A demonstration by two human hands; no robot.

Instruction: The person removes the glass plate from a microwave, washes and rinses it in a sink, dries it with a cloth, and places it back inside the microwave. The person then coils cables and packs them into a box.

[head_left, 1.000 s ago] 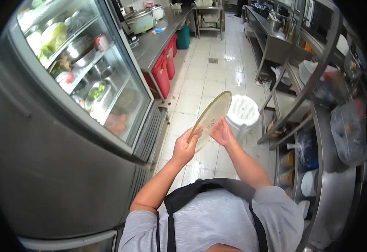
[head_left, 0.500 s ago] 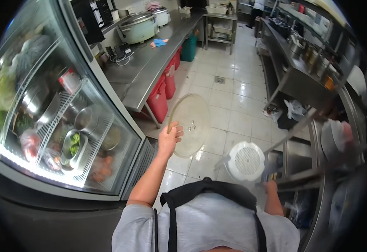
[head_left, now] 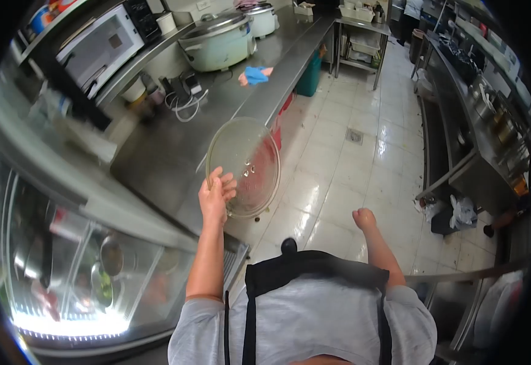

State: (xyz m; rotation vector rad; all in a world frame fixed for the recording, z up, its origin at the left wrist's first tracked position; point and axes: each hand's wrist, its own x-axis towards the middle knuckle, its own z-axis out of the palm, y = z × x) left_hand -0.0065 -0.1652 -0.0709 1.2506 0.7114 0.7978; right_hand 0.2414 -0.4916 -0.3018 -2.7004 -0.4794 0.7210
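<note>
Held disc [head_left: 252,147] — fridge [head_left: 133,211] with greens [head_left: 104,286], perhaps

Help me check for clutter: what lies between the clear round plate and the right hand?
Only the tiled floor shows below the gap between the round plate and the right hand, in the head view.

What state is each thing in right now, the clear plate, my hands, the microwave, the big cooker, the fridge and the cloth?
Clear plate: held up, tilted
Left hand: gripping the plate's edge
Right hand: fingers curled, nothing visible held
Microwave: looks open
Big cooker: lid on
Fridge: lit inside
Cloth: crumpled
</note>
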